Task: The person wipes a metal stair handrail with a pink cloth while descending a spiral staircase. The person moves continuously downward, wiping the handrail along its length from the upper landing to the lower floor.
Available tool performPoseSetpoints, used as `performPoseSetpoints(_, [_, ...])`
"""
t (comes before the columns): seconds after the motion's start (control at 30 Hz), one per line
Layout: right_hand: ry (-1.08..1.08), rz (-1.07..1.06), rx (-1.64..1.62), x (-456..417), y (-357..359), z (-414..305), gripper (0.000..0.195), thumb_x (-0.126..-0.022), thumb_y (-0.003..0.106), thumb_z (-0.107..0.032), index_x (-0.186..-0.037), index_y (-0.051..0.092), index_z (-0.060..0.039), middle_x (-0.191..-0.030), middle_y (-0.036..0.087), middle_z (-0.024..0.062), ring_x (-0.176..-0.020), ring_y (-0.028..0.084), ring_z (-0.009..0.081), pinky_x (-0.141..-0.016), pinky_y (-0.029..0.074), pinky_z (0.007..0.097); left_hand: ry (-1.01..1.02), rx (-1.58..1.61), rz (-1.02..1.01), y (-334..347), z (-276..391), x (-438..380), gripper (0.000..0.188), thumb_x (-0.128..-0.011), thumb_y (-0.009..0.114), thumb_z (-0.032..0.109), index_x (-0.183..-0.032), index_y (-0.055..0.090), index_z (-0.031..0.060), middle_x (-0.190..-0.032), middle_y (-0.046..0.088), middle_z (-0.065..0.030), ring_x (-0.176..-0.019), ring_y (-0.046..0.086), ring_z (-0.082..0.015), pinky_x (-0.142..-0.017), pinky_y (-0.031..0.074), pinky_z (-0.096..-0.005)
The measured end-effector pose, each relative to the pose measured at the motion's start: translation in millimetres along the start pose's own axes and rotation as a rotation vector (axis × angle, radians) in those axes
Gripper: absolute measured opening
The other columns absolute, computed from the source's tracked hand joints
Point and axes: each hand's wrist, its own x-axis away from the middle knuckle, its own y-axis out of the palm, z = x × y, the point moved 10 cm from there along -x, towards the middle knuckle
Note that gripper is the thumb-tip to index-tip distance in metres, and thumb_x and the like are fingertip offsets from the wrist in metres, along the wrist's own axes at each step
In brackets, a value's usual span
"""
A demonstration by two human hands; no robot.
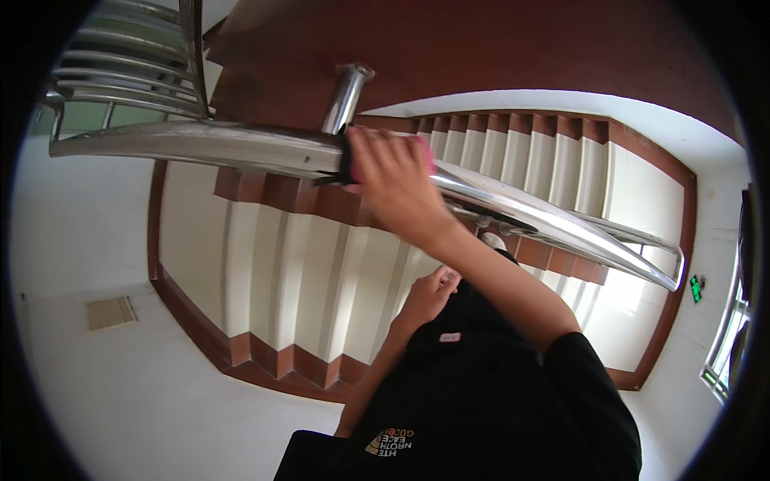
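My right hand (400, 186) lies over a pink cloth or sponge (428, 157) and presses it around a shiny metal handrail (240, 144). A black piece of material (344, 165) shows beside the pink one, at the left of my fingers. Just right of my hand, the rail curves on down towards the right. My left hand (430, 294) is low in front of my waist, below my right forearm, with its fingers curled; whether anything is in them cannot be made out. It does not touch the rail.
White stair treads (307, 270) with reddish-brown edging lie below me, with another flight (523, 156) beyond the rail. A short metal post (349, 96) joins the handrail. More metal railing (132, 78) stands at the upper left. A window (725, 355) is at the far right.
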Motion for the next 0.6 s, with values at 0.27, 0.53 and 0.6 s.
performPoseSetpoints(0.27, [0.265,-0.089,-0.106,105.5,-15.4,74.8,0.08,-0.064,0.075,-0.01,-0.135,0.039,-0.0025,-0.13,0.045,0.0146,-0.121,0.043,0.0312,-0.105,0.028,0.0469,-0.083,0.018,-0.15,22.1,-0.1,3.6,0.031,-0.093,0.052,0.03,-0.112,0.056,0.0054,-0.099,0.066,-0.0147,-0.088,0.064,-0.0281,-0.075,0.049,-0.0358])
performPoseSetpoints(0.53, [0.175,-0.118,-0.051,70.3,-5.9,55.7,0.071,-0.075,0.069,-0.022,-0.135,0.036,-0.0009,-0.122,0.047,0.0159,-0.113,0.046,0.0322,-0.099,0.031,0.0489,0.063,-0.046,-0.039,-4.3,9.1,-12.8,0.035,-0.094,0.051,0.028,-0.118,0.054,0.0031,-0.094,0.065,-0.0092,-0.082,0.061,-0.0173,-0.077,0.048,-0.029])
performPoseSetpoints(0.6, [0.077,-0.06,-0.122,16.3,8.0,5.8,0.072,-0.08,0.063,-0.037,-0.135,0.036,0.0009,-0.12,0.049,0.0149,-0.11,0.048,0.0285,-0.098,0.035,0.047,0.292,-0.105,-0.056,-0.1,-5.7,-25.6,0.034,-0.093,0.053,0.022,-0.119,0.052,0.0009,-0.107,0.061,-0.0101,-0.095,0.057,-0.0162,-0.085,0.045,-0.0298])
